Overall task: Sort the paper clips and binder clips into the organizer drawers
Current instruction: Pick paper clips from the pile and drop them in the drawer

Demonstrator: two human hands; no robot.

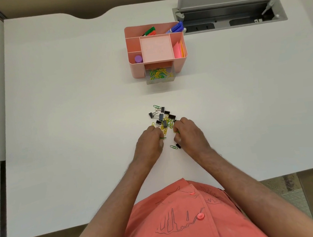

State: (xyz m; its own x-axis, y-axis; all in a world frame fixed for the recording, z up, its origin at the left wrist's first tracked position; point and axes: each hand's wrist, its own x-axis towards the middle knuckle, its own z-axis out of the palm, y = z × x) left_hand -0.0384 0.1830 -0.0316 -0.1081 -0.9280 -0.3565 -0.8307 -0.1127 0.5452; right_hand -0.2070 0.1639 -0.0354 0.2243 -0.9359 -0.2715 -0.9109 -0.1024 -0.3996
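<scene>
1. White bench [71, 109] carries everything; a mixed pile [162, 119] of black binder clips and yellow and green paper clips lies at its middle.
2. Left hand [150, 141] rests at the pile's 7 o'clock edge, fingers curled into a closed grip on a green paper clip [163, 137] that sticks out toward 3 o'clock from the fingertips.
3. Right hand [189, 134] sits at the pile's 5 o'clock edge, fingers bent down onto the clips; a bit of green shows under the fingertips, but whether that grip holds anything I cannot tell.
4. Between the two hands, toward 6 o'clock from the pile, a loose green clip [173, 147] lies on the bench, with a lone black binder clip [178, 145] just beside it and touching the right thumb.
5. At 12 o'clock from the pile, well apart from both hands, stands the pink organizer [136, 69]; its clear drawer [160, 77] is pulled out toward the person and holds yellow and green paper clips.
6. Markers [175, 28], a purple-capped item [138, 59] and coloured notes [177, 49] fill the organizer's upper compartments.
</scene>
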